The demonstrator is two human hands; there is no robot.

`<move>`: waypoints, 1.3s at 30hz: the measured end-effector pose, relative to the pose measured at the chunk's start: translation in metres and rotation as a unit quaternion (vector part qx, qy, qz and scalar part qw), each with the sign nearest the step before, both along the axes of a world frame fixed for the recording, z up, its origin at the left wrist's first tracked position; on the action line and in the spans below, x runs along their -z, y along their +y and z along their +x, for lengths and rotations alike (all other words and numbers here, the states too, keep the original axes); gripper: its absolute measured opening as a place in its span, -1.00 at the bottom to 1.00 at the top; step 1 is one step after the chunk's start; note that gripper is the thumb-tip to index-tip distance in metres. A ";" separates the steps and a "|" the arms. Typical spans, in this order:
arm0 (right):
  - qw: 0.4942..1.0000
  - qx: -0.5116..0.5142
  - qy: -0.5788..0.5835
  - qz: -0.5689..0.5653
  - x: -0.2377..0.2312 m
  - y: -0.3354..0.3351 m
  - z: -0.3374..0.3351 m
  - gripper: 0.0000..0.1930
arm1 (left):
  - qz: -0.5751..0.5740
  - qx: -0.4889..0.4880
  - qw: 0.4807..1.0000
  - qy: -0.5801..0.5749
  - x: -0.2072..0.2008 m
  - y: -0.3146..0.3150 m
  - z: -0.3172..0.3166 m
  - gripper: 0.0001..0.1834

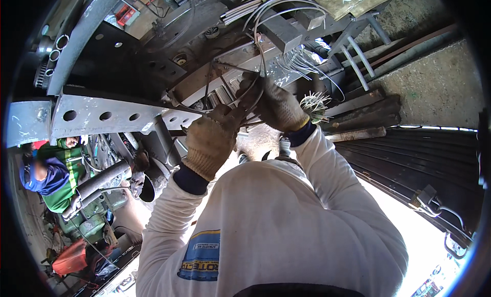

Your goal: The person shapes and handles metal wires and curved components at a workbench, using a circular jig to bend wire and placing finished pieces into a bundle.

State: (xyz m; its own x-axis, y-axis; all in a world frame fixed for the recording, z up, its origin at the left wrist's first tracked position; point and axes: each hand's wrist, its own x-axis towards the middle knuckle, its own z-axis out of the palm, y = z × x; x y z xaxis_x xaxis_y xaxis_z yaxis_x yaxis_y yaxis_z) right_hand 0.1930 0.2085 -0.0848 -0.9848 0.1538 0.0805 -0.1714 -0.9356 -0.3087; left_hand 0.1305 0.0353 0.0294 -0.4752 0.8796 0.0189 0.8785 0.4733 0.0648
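Both my hands wear pale knit gloves darkened at the fingers, and they meet in front of my chest. My left hand [210,138] is closed around a thin bent metal rod [186,107] that reaches out to the left. My right hand [279,103] is closed beside it, higher and to the right, gripping a thin curved wire [262,54] that loops up past its fingers. The fingertips overlap, so the exact grip is partly hidden. Just beyond them lies a grey steel beam [197,87].
A steel beam with round holes [97,114] runs to the left. Beyond my hands are a bundle of thin rods [245,9] and loose wires [302,61]. A person in green and blue [56,174] is at the left, near a pipe [102,178]. Timber pieces [365,115] lie right.
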 end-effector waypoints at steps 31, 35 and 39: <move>0.986 -0.014 -0.110 0.122 -0.004 0.018 -0.006 -0.49 | -0.011 0.057 0.997 0.044 -0.004 0.010 -0.029 -0.81; 0.983 0.042 -0.123 0.129 0.011 0.003 -0.011 -0.59 | 0.036 0.103 0.993 0.044 -0.007 0.004 -0.043 -0.78; 0.980 0.066 -0.147 0.115 0.011 -0.005 -0.015 -0.62 | 0.082 0.132 0.987 0.046 -0.006 0.002 -0.055 -0.69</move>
State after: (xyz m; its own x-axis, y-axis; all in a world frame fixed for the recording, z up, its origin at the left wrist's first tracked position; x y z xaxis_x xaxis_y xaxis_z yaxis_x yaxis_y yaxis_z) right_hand 0.1776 0.2040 -0.0958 -0.9433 0.2929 -0.1559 -0.1590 -0.8115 -0.5623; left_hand 0.0751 0.0376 0.0356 -0.2189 0.9542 0.2040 0.9757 0.2161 0.0364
